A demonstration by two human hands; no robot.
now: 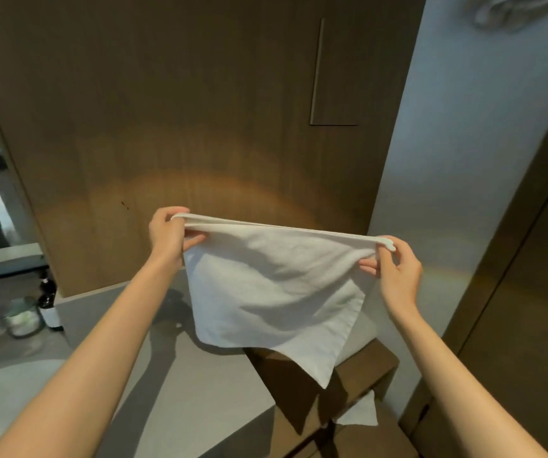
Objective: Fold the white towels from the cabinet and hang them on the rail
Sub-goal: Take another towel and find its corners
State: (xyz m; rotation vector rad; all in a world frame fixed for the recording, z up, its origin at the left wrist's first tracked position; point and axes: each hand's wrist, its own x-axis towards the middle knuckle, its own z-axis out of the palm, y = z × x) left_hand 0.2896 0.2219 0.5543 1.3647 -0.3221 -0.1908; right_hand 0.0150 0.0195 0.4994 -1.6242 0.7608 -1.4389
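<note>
The white towel is held in the air in front of the wood-panelled wall, above the grey countertop and the brown cabinet. Its taut top edge runs left to right, sloping slightly down to the right, and its loose lower corner points downward. The cloth is soft and matte, doubled along the top and slack below. Both forearms reach forward, with the left hand and the right hand each pinching one end of the top edge between thumb and curled fingers.
</note>
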